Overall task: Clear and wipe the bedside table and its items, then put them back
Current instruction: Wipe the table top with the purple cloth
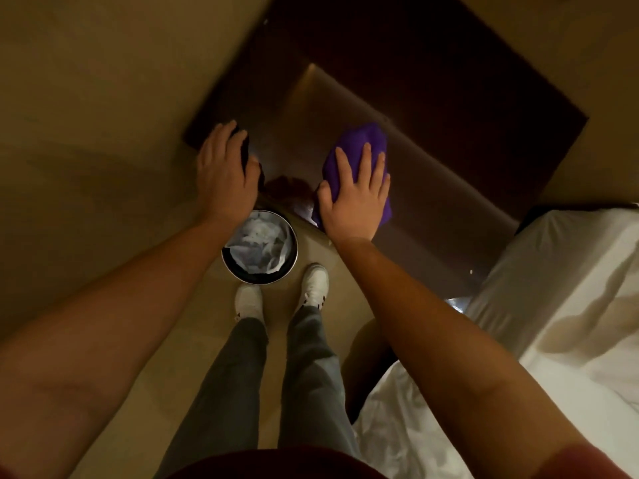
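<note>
The dark brown bedside table [397,140] fills the upper middle of the head view, its glossy top bare. My right hand [358,193] lies flat on a purple cloth [359,143], pressing it on the table's near left corner. My left hand [224,171] rests over a small black object [243,146] at the table's left edge; most of that object is hidden under my fingers, so I cannot tell what it is.
A round bin [260,252] lined with a black bag and holding crumpled white paper stands on the floor just before the table. My feet in white shoes [314,285] are right behind it. A bed with white sheets [570,305] is to the right.
</note>
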The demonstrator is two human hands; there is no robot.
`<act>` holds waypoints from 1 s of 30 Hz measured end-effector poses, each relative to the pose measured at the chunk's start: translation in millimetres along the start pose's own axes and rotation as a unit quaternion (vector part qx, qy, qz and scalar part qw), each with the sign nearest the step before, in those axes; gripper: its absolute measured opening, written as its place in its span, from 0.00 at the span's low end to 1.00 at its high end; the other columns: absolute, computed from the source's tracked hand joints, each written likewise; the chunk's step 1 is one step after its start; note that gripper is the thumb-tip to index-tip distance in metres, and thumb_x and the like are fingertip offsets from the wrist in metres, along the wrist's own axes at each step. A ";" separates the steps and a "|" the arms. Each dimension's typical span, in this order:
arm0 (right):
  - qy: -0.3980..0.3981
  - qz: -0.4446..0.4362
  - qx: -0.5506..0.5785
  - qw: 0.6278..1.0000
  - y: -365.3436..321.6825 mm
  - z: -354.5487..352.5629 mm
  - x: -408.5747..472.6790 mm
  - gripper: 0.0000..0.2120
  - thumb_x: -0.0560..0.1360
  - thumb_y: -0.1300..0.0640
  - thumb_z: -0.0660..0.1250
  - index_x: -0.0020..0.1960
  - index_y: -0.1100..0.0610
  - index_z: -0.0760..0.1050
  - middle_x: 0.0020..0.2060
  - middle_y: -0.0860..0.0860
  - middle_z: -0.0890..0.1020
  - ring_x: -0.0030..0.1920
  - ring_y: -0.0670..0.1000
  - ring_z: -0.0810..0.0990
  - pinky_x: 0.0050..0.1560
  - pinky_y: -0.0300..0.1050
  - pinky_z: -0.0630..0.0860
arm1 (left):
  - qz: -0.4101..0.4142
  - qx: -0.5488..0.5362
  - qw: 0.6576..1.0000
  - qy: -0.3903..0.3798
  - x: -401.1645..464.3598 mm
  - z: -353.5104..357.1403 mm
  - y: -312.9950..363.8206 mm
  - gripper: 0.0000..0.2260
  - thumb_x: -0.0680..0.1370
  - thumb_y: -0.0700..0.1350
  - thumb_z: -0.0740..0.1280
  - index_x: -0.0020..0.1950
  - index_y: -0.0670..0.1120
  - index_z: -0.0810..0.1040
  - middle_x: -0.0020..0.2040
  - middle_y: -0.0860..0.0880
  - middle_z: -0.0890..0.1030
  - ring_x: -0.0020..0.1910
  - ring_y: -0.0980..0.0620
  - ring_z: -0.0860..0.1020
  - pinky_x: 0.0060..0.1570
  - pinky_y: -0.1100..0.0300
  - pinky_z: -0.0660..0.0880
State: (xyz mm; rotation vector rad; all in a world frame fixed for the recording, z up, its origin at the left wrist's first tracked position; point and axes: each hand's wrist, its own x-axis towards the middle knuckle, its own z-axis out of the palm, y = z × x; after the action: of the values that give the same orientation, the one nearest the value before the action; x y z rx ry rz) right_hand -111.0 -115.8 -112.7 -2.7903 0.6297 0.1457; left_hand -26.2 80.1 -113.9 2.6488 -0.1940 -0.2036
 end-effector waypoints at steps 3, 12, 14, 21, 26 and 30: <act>-0.004 -0.036 -0.005 0.999 -31.1 6.8 12.7 0.30 0.79 0.41 0.60 0.80 0.45 0.66 0.82 0.56 0.60 0.82 0.64 0.53 0.80 0.64 0.53 | -0.024 -0.059 0.998 0.008 10.5 -11.8 0.1 0.21 0.85 0.48 0.57 0.74 0.40 0.72 0.77 0.43 0.70 0.78 0.43 0.65 0.75 0.48 0.62; -0.071 -0.109 0.029 0.991 -71.6 3.0 -13.6 0.30 0.77 0.48 0.66 0.78 0.45 0.68 0.82 0.55 0.60 0.83 0.61 0.53 0.80 0.63 0.54 | -0.035 -0.136 0.990 -0.005 32.5 -31.9 4.0 0.20 0.85 0.48 0.56 0.72 0.38 0.74 0.72 0.40 0.75 0.73 0.41 0.70 0.72 0.51 0.64; -0.082 -0.128 0.045 0.987 -80.7 5.5 -26.5 0.29 0.76 0.52 0.69 0.77 0.46 0.71 0.81 0.55 0.62 0.82 0.62 0.54 0.80 0.63 0.55 | -0.036 -0.137 0.990 -0.002 32.6 -30.2 5.4 0.20 0.85 0.48 0.57 0.71 0.37 0.74 0.71 0.39 0.76 0.72 0.40 0.71 0.72 0.51 0.64; -0.155 -0.161 0.144 0.964 -124.6 26.9 -64.2 0.18 0.70 0.64 0.75 0.58 0.53 0.85 0.66 0.54 0.80 0.69 0.63 0.72 0.66 0.59 0.70 | -0.058 -0.129 0.990 -0.011 35.6 -35.4 10.2 0.21 0.86 0.53 0.55 0.73 0.42 0.73 0.72 0.44 0.75 0.73 0.45 0.69 0.71 0.54 0.64; -0.256 -0.147 0.152 0.943 -102.0 20.6 -100.4 0.21 0.72 0.64 0.70 0.62 0.50 0.83 0.69 0.51 0.78 0.68 0.60 0.71 0.67 0.57 0.68 | -0.016 -0.097 0.995 0.004 34.5 -42.6 17.2 0.17 0.84 0.49 0.60 0.68 0.41 0.76 0.69 0.42 0.75 0.69 0.43 0.72 0.67 0.53 0.66; -0.209 -0.099 0.182 0.956 -75.4 -17.9 -85.3 0.20 0.72 0.60 0.70 0.62 0.49 0.83 0.67 0.50 0.79 0.66 0.59 0.73 0.65 0.55 0.71 | -0.035 -0.125 0.991 -0.002 21.1 -46.8 47.2 0.16 0.81 0.45 0.63 0.68 0.42 0.77 0.72 0.43 0.72 0.71 0.43 0.70 0.71 0.50 0.67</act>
State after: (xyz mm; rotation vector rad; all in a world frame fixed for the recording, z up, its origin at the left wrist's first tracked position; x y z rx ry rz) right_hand -154.4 -20.9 -63.7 -2.3415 0.2402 0.5073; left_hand -2.1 55.9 -53.1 2.4069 -0.0709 -0.2412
